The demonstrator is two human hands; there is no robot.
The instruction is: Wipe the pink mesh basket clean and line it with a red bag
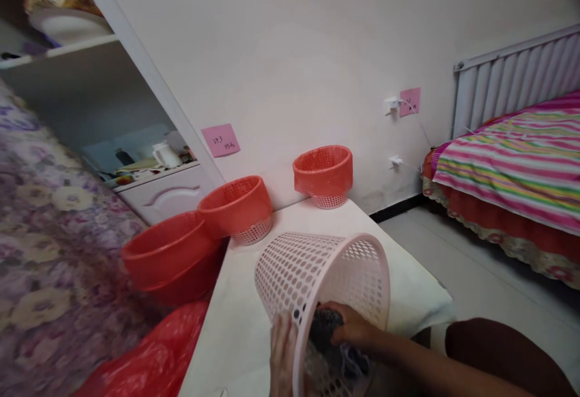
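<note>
Two hands work at one pale pink basket point(326, 282) near the bottom edge of the head view, the only view there is. It lies tipped on its side on a white table point(235, 330), its mouth toward the person. The left hand point(283, 355) rests flat against the outside of its near wall, fingers together, steadying it. The right hand point(351, 327) reaches inside through the mouth, fingers curled over a dark bundle point(324, 330) that sits in the basket; I cannot tell whether it is truly gripped or only pressed.

As for progress, my judgement is that the job is midway: the bundle is in the basket and the hand is on it, but whether it is going in or coming out does not show. Three red baskets stand apart on the far and left side: one point(324, 173) against the wall, one point(235, 206) at the table's far left corner, and a larger one point(170, 258) left of the table; what they hold is out of sight.

A red bag point(154, 361) lies near left, a striped bed point(512, 161) far right. The bundle's material is blurred, the picture's edge cuts off the basket's lower rim, and the pink note point(220, 139) on the wall is too small to read.
</note>
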